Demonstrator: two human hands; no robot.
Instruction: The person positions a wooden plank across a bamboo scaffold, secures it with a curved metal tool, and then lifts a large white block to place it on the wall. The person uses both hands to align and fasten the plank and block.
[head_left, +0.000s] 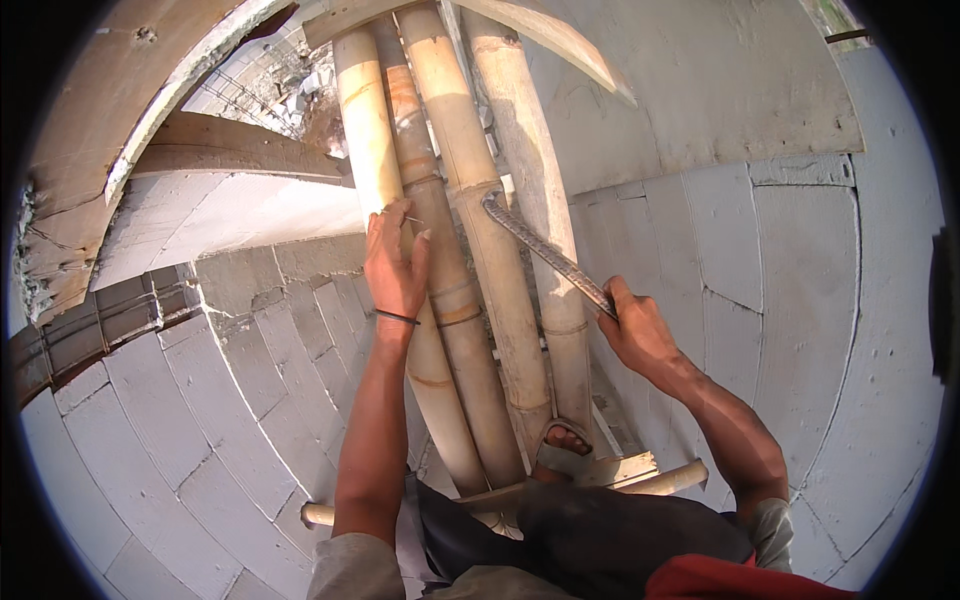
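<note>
Several long bamboo poles run side by side away from me. My left hand (395,270), with a dark band at the wrist, rests on the leftmost bamboo pole (366,115). Its fingers lie over the pole and the thumb stands apart. A thin, nail-like sliver shows beside the fingertips; whether the hand holds it is unclear. In my right hand (638,330) is a ribbed steel pry bar (548,250), gripped at its lower end. The bar's bent tip meets a joint of the third bamboo pole (470,160) from the left.
My sandalled foot (564,450) stands at the poles' near end, by a wooden crosspiece (630,470). Pale block walls (150,420) rise on both sides. Wooden boards (240,145) lie at the upper left, and a curved plank (560,35) crosses the far end. Rubble (300,100) shows beyond.
</note>
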